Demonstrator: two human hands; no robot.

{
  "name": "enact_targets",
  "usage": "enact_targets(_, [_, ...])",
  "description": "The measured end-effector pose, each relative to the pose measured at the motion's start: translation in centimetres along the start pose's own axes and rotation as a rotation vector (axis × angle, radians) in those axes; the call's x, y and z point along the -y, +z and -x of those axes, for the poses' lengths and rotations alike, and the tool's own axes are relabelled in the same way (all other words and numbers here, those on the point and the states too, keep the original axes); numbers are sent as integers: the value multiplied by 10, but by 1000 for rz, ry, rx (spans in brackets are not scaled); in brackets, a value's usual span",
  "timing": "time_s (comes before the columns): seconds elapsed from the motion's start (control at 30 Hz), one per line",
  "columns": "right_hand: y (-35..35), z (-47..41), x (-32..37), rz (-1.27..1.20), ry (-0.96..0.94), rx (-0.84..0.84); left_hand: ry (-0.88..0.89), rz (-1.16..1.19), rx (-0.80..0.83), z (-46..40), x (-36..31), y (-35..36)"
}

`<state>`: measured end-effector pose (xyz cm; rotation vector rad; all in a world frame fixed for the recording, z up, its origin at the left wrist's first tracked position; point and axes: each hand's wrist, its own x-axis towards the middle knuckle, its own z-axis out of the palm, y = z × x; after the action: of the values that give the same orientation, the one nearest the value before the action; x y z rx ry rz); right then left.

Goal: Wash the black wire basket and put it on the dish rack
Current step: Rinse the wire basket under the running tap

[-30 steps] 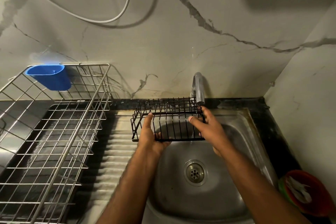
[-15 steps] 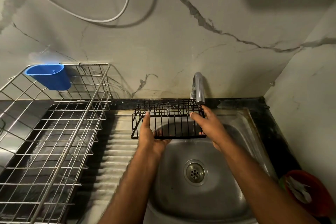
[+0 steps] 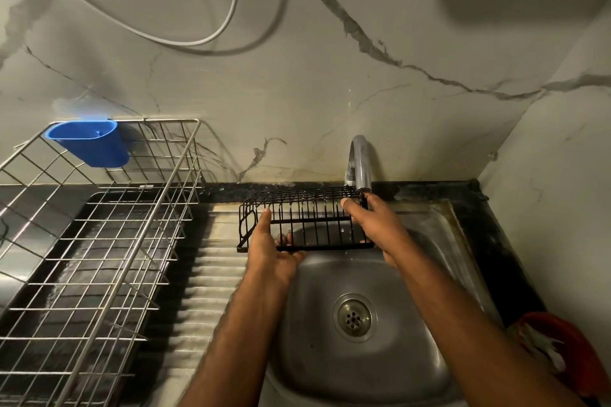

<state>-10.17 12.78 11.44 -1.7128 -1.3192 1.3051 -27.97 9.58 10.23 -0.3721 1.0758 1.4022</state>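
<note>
Since a second ago, black wire basket (image 3: 305, 218) has tipped flatter under faucet (image 3: 361, 163) at 12 o'clock over sink (image 3: 439, 274). Left hand (image 3: 268, 251), right hand (image 3: 372, 223) clamp its ends; light, stiff, wet-slippery, so grip the frame.

Black wire basket (image 3: 307, 218) held over sink (under the tap); dish rack (image 3: 99, 241) left.

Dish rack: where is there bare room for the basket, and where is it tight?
The silver wire dish rack floor is bare from its front edge back to the blue plastic cup hung on the rear rim. The ribbed steel drainboard beside it is bare too. It is tight at the grey faucet, where both hands hold the black wire basket.
</note>
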Motion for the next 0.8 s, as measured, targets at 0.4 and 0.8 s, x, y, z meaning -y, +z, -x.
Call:
enact_targets(0.4, [-3,-7,-2,-24,-8,11,42,-13,10,3,1,-1])
enact_targets(0.8, [-13,15,-28,-62,-26,-34,-27,-136,51,16,14,-5])
